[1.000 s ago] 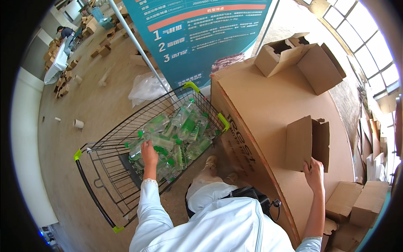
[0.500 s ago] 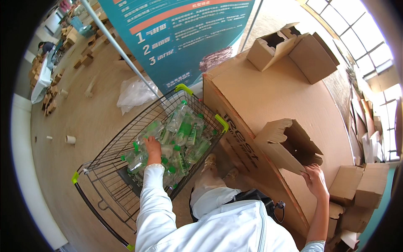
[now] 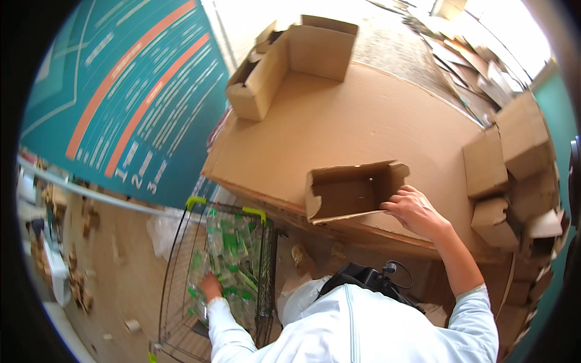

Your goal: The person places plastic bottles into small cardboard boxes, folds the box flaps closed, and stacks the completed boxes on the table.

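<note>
My right hand [image 3: 413, 210] pinches the near right rim of an open cardboard box [image 3: 387, 184], which stands on a large brown carton [image 3: 417, 130] with its hollow inside showing. Down at the left, my left hand [image 3: 210, 286] is in a wire shopping cart [image 3: 172, 266], touching the heap of clear plastic bottles [image 3: 233, 242] with green caps and labels. Its fingers are blurred and partly hidden among the bottles, so their grip does not show.
More open cardboard boxes [image 3: 287, 60] stand at the carton's far left corner. A teal banner [image 3: 133, 91] rises at the left. Several boxes [image 3: 514, 157] are stacked along the right. A clear plastic bag [image 3: 163, 233] lies on the floor beyond the cart.
The view has swung to the right, so cart and banner appear further left. The box in my right hand has turned, its opening now facing me more. My left hand stays among the bottles.
</note>
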